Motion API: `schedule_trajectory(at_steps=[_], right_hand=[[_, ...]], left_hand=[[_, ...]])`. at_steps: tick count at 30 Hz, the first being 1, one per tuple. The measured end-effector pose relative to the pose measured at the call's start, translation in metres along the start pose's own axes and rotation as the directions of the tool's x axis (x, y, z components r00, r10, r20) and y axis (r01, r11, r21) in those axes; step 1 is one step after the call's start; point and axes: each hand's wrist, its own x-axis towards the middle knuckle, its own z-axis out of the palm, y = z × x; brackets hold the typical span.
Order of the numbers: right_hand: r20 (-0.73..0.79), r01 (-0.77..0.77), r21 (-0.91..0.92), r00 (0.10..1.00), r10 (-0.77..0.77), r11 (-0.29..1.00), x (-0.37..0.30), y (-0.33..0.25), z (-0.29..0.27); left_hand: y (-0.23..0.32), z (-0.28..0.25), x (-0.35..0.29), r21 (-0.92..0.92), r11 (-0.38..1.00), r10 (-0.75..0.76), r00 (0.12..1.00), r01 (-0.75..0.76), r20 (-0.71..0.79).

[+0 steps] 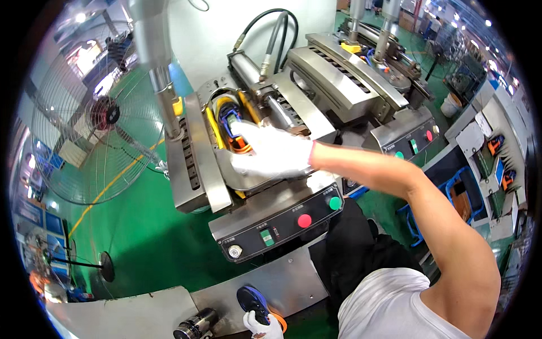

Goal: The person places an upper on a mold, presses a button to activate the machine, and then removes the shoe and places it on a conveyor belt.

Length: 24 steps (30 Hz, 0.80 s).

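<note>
My right hand (274,151), in a white glove, reaches into the steel press and is smeared by motion. Its fingertips are beside a dark shoe (228,116) with blue laces or straps, seated between yellow side pieces in the press. An orange edge (243,148) shows below that shoe, partly behind the glove. Whether my fingers grip the shoe is not clear. At the lower edge, my left hand (264,327), also gloved in white, is closed on the near end of another dark blue shoe (252,299) with an orange part, over the metal bench.
The press's control panel (276,220) has red and green buttons. A second press (339,79) stands to the right. A metal cylinder part (196,324) lies on the bench (271,282). A large caged fan (104,113) stands left, on green floor (132,226).
</note>
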Motion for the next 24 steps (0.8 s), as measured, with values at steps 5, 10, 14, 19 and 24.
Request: schedule_trajectory(at_steps=[5,10,14,19,24], right_hand=[[-0.189,0.174,-0.296,0.953,-0.236,0.939,-0.214,0.088,0.055],[-0.063,0.146,-0.281,0.984,-0.17,0.948,-0.233,0.178,0.098],[-0.359,0.212,0.045,0.915,-0.182,0.976,-0.301,0.151,0.073],[-0.414,-0.039,0.386,0.885,0.211,0.922,-0.483,0.128,0.052],[-0.655,-0.588,0.058,0.588,0.475,0.807,-0.543,0.116,-0.01]], left_hand=[[-0.009,0.014,0.006,0.046,0.998,0.047,0.995,-0.051,0.092],[0.082,-0.004,0.026,-0.033,0.997,0.079,0.929,-0.072,0.363],[0.227,0.004,0.02,-0.261,0.948,0.288,0.846,-0.184,0.449],[0.391,0.096,-0.01,-0.67,0.693,0.63,0.676,-0.266,0.383],[0.548,0.157,-0.076,-0.812,0.37,0.897,0.402,-0.451,0.185]])
